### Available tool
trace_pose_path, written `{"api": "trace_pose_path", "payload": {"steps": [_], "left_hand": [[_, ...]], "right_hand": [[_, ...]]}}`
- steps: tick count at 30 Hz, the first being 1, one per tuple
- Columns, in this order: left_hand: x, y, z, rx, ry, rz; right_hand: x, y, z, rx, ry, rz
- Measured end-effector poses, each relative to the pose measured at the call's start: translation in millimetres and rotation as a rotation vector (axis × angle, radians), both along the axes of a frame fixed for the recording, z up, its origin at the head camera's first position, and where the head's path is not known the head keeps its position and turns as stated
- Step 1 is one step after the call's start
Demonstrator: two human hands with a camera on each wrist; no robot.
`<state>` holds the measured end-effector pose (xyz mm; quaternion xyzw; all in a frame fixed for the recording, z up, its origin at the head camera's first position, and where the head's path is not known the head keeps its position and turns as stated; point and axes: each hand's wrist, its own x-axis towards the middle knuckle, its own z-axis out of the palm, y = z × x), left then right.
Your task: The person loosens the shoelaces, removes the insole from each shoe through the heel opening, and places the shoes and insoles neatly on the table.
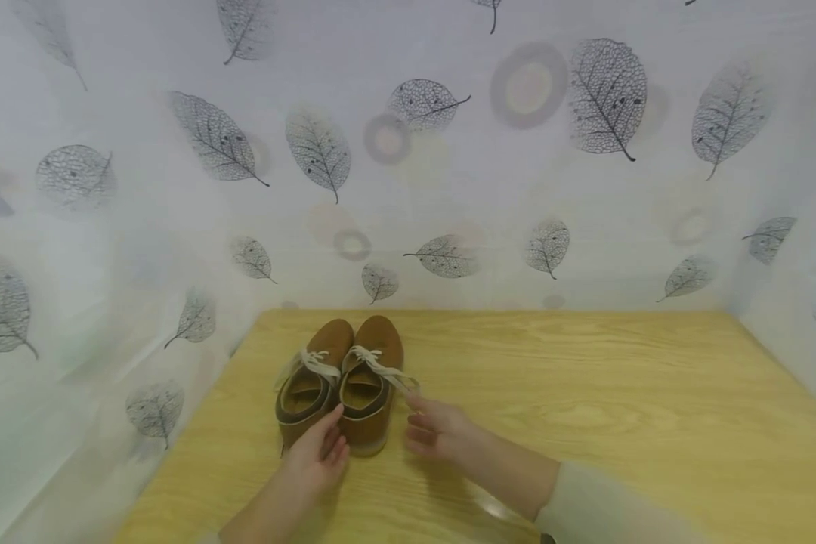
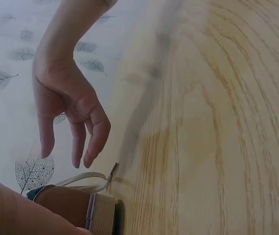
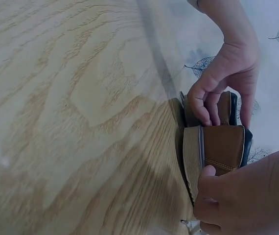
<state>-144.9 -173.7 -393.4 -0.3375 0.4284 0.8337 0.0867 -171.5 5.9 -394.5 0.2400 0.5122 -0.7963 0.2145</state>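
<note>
Two brown shoes with cream laces stand side by side, toes away from me: the left shoe [image 1: 336, 340] and the right shoe [image 1: 384, 340]. My left hand [image 1: 313, 457] is at their heels, thumb extended and fingers loosely bent. In the right wrist view, the left hand [image 3: 232, 68] hangs behind the heels with its fingertips close to them. My right hand [image 1: 442, 431] hovers right of the right shoe, fingers relaxed. Its fingertips are near the lace end [image 2: 114, 169], which sticks out beyond the shoe in the left wrist view.
The shoes stand on a wood-grain tabletop [image 1: 585, 393], toward its left back corner. A pale curtain [image 1: 476, 189] printed with dark leaves encloses the back and both sides. A cream sleeve [image 1: 605, 499] covers my right forearm.
</note>
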Motion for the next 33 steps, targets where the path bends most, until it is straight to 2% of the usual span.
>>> {"api": "trace_pose_path", "payload": {"steps": [5,12,16,23,28,33], "left_hand": [[-1.8,0.2,-0.2,-0.024,-0.005,0.012],[-6.3,8.6,3.7,-0.048,-0.004,-0.017],[-9.5,18.4,2.1,-0.031,-0.008,-0.010],[-14.8,28.9,-7.6,0.018,-0.043,0.040],[-13.5,33.4,-10.8,0.037,0.010,0.056],[-10.7,39.7,-5.0,0.037,0.030,0.050]], "right_hand": [[-2.6,-11,-3.3,-0.068,-0.014,-0.001],[-3.7,-21,-5.7,-0.149,-0.002,0.031],[-4.1,-24,-6.8,-0.134,0.007,0.036],[-8.1,-22,-7.2,-0.115,0.000,-0.033],[-7.6,-28,-4.5,-0.074,0.015,-0.032],[-9.5,-32,-10.5,-0.041,0.046,-0.065]]}}
